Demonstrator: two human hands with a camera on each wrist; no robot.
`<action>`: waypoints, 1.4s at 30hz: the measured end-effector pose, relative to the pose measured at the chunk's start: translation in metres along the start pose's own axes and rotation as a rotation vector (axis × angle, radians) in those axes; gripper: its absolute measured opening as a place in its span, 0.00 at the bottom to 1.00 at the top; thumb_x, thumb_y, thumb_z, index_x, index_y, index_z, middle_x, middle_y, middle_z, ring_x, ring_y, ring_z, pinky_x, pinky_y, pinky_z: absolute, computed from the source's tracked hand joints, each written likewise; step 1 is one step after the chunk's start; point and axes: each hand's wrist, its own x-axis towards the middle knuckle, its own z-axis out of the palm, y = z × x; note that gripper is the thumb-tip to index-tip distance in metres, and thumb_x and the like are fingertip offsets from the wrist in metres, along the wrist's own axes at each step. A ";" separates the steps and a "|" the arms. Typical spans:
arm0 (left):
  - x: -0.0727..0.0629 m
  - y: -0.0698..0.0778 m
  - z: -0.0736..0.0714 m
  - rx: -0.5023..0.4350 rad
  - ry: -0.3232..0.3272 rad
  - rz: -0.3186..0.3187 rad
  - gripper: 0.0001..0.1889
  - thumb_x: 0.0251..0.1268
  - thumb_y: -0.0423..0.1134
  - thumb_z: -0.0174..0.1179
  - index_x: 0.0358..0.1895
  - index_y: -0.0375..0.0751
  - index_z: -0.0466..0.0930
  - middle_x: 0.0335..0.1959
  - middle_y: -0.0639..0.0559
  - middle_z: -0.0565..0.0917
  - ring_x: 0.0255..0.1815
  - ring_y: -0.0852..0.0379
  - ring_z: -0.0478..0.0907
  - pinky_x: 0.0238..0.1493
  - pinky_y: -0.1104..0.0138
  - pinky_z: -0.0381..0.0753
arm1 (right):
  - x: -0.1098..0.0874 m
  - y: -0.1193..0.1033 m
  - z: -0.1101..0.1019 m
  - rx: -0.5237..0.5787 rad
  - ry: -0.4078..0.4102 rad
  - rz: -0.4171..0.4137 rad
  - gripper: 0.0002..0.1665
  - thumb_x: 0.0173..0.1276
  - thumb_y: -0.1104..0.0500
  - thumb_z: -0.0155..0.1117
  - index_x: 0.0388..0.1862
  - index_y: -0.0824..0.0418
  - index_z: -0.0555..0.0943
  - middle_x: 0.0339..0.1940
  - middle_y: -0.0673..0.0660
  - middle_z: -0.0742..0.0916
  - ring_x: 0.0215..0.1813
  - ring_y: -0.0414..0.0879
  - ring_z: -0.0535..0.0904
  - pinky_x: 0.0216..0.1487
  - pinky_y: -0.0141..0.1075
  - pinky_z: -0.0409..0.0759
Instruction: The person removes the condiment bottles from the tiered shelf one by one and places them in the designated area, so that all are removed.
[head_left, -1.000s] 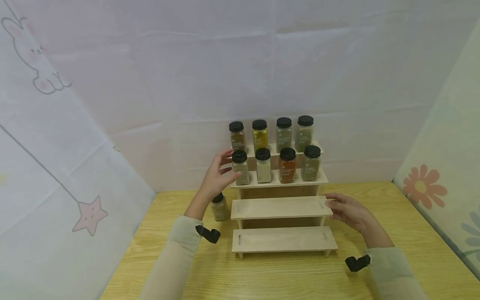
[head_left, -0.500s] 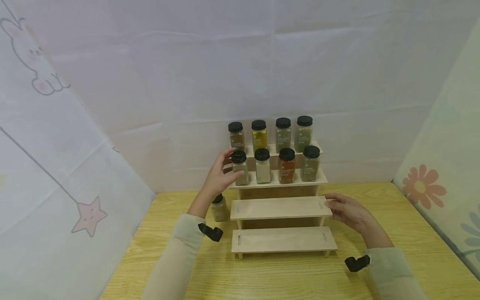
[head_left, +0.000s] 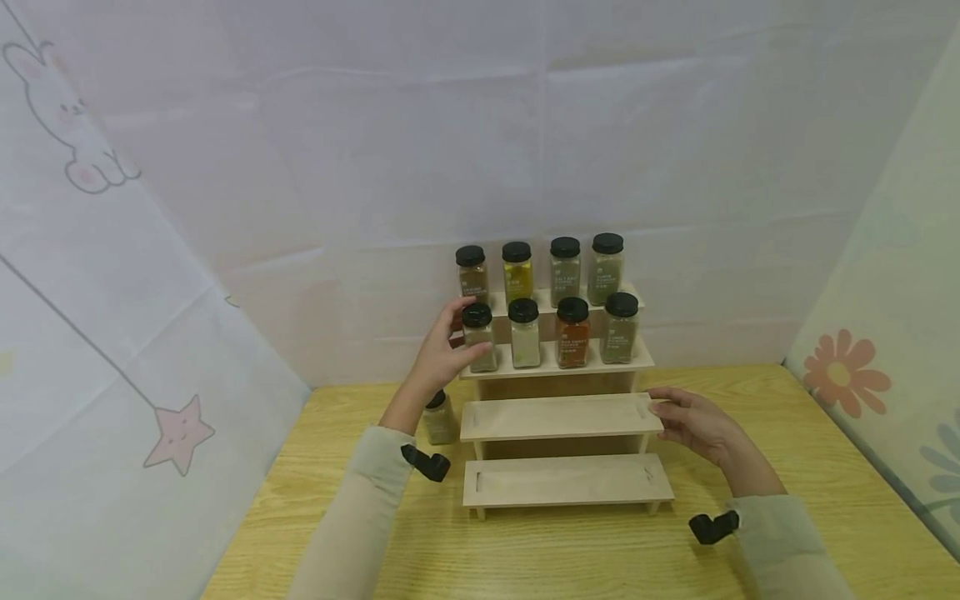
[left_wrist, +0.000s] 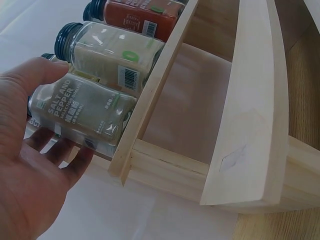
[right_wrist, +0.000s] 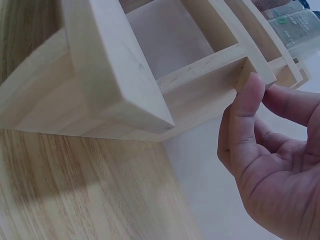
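A four-tier wooden spice rack (head_left: 562,416) stands on the table. At the left end of its second tier from the top is a salt and pepper jar (left_wrist: 80,107) with a black lid. My left hand (head_left: 441,350) holds this jar, thumb on the near side and fingers curled behind it; the jar still stands on the shelf. In the right wrist view my right hand (right_wrist: 275,150) pinches the end of a shelf between thumb and index finger. That is the right end of the third tier, in the head view.
Beside the salt jar stand a pale powder jar (head_left: 526,337), a red sweet pepper jar (head_left: 573,342) and a cumin jar (head_left: 620,335). Several more jars line the top tier. Another black-lidded jar (head_left: 440,421) stands on the table (head_left: 540,558), left of the rack.
My left hand has shifted slightly right, its thumb now farther across the front of the salt and pepper jar. My right hand keeps its place on the shelf end.
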 end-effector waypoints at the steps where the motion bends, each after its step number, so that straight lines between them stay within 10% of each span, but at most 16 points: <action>1: 0.000 -0.001 0.000 -0.003 0.001 0.007 0.40 0.63 0.36 0.72 0.76 0.52 0.62 0.72 0.45 0.66 0.66 0.43 0.68 0.67 0.44 0.69 | 0.000 0.000 0.000 0.000 0.001 0.001 0.40 0.79 0.57 0.58 0.80 0.70 0.53 0.48 0.53 0.73 0.34 0.38 0.76 0.44 0.33 0.84; 27: -0.004 -0.003 -0.008 -0.007 0.059 -0.019 0.37 0.60 0.40 0.75 0.72 0.58 0.70 0.63 0.49 0.78 0.62 0.49 0.77 0.64 0.50 0.76 | 0.002 -0.001 0.002 -0.022 0.004 0.007 0.39 0.79 0.55 0.59 0.79 0.69 0.56 0.48 0.53 0.74 0.36 0.39 0.77 0.45 0.35 0.84; 42: -0.015 -0.005 -0.041 -0.036 0.071 -0.044 0.38 0.59 0.30 0.73 0.73 0.45 0.69 0.64 0.43 0.78 0.63 0.50 0.76 0.61 0.56 0.77 | 0.002 0.001 -0.001 -0.017 -0.004 0.009 0.40 0.79 0.55 0.59 0.79 0.68 0.54 0.47 0.53 0.74 0.35 0.39 0.76 0.45 0.35 0.84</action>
